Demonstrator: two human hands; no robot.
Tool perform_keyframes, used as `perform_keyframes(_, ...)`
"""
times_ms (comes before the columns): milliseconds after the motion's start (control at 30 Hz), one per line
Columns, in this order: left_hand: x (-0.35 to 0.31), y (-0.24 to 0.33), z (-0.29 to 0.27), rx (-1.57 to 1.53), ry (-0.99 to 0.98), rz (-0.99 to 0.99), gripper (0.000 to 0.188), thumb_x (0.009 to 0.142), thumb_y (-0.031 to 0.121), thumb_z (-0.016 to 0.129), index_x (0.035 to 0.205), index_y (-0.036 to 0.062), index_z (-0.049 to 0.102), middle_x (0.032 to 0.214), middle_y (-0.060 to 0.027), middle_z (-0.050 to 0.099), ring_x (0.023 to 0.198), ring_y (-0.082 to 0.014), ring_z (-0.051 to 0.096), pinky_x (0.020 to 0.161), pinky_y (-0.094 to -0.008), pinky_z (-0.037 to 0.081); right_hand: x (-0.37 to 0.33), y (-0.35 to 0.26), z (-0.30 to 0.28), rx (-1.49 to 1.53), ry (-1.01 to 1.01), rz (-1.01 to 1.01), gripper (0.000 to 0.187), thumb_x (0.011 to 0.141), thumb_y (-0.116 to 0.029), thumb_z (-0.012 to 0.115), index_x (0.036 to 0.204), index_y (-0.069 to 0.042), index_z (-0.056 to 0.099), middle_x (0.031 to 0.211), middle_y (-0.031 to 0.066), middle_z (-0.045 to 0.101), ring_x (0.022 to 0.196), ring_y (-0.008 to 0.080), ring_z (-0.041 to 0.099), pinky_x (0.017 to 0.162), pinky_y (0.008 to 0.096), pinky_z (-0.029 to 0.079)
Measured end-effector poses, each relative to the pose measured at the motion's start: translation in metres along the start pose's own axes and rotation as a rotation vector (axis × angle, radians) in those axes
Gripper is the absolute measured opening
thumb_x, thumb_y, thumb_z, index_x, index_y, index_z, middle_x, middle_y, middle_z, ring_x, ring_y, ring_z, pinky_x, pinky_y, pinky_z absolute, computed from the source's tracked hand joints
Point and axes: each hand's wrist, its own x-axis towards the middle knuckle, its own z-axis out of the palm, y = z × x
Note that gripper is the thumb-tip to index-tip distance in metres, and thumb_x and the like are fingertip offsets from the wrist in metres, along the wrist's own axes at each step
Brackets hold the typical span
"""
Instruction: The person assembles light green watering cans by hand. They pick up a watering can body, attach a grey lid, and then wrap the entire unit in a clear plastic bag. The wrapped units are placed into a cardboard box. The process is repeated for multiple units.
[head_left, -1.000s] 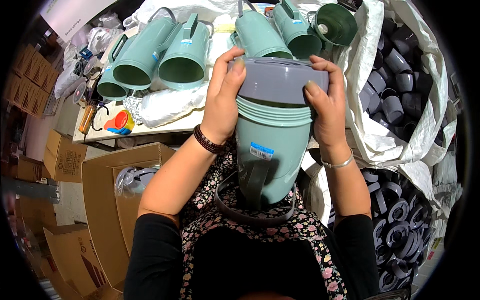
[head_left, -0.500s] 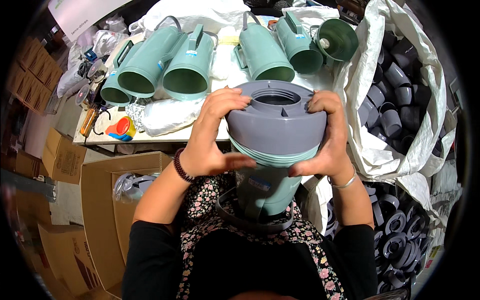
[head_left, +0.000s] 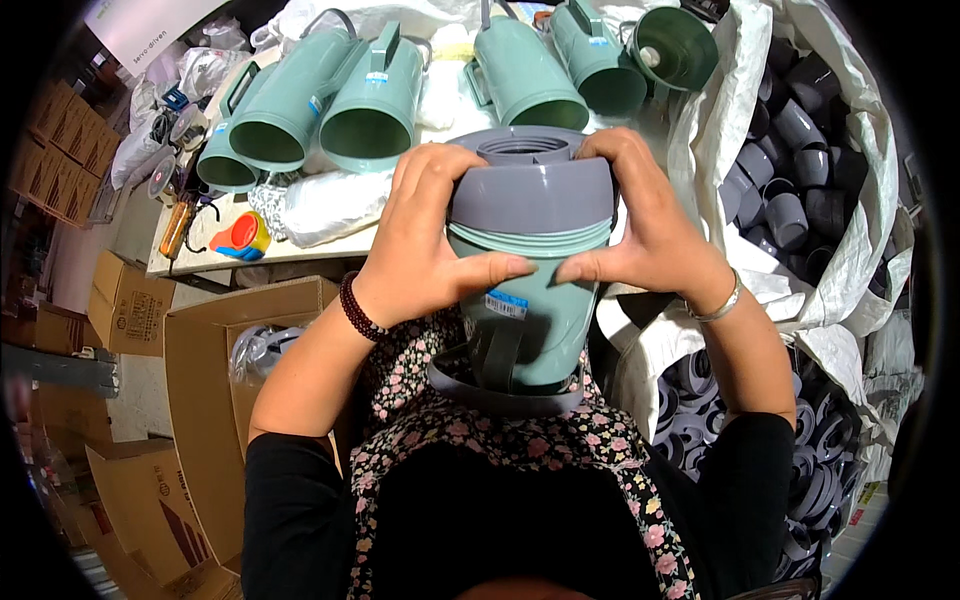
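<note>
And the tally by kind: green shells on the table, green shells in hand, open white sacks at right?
Green shells on the table: 6
Held green shell, between left hand and right hand: 1
Open white sacks at right: 2
Total: 9

I am working in an assembly workshop among green jug bodies, sacks of grey parts and cartons.

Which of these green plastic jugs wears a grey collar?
The green plastic jug between the left hand and right hand: it bears a wide, round grey plastic collar, while the green jugs on the pale table show bare, open mouths.
</note>
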Motion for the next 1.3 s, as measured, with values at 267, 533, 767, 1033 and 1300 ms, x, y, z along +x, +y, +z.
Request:
perform_keyframes(267,-0.003,-0.028,0.013,0.043,-0.056,-0.068,0.062,0.061,0.032,0.077,0.105,0.0004,0.046,0.1,-0.0144,0.049,0.095,-0.0307,0.046,0.084,-0.0379,0.039,0.0,0.033,0.035,-0.117,0.118,-0.042,0.068,0.055,-0.049,0.077,0.093,0.0,0.048,0.085,0.0125,0.049,0.08,0.0311,0.048,0.07,0.0377,0.04)
perform_keyframes(533,-0.015,-0.062,0.018,-0.345,-0.025,-0.196,0.069,0.057,0.036,0.081,0.109,0.0039,0.049,0.102,-0.0077,0.048,0.098,-0.02,0.048,0.087,-0.0306,0.039,0.01,0.051,0.068,0.142,0.403,0.03,0.036,0.066,-0.034,0.072,0.068,-0.002,0.054,0.065,0.0074,0.05,0.061,0.0237,0.046,0.057,0.031,0.038)
perform_keyframes(767,-0.016,-0.063,0.025,-0.518,0.181,-0.124,0.04,0.068,0.024,0.066,0.098,0.0015,0.052,0.093,-0.0058,0.046,0.09,-0.0158,0.045,0.082,-0.0256,0.036,0.016,0.041,0.077,0.448,0.535,0.099,0.027,0.084,-0.017,0.056,0.063,0.0,0.051,0.058,0.005,0.048,0.059,0.0179,0.043,0.057,0.0281,0.036)
perform_keyframes(1033,-0.005,-0.054,0.045,-0.579,0.439,-0.281,0.033,0.093,0.032,0.042,0.082,0.0028,0.052,0.071,0.0031,0.045,0.066,-0.0053,0.038,0.06,-0.0189,0.031,0.024,0.042,0.093,0.575,0.715,0.245,0.042,0.089,-0.024,0.051,0.055,-0.001,0.046,0.051,0.0055,0.041,0.053,0.0174,0.037,0.054,0.0299,0.032)
perform_keyframes(1300,-0.003,-0.064,0.018,-0.788,0.439,-0.143,0.037,0.093,0.032,0.038,0.072,0.0031,0.049,0.077,-0.0096,0.053,0.08,-0.0197,0.051,0.098,-0.0413,0.032,0.012,0.079,0.055,0.798,0.748,0.347,0.032,0.093,-0.029,0.04,0.102,-0.004,0.059,0.101,0.0014,0.059,0.09,0.0126,0.052,0.082,0.0251,0.038)
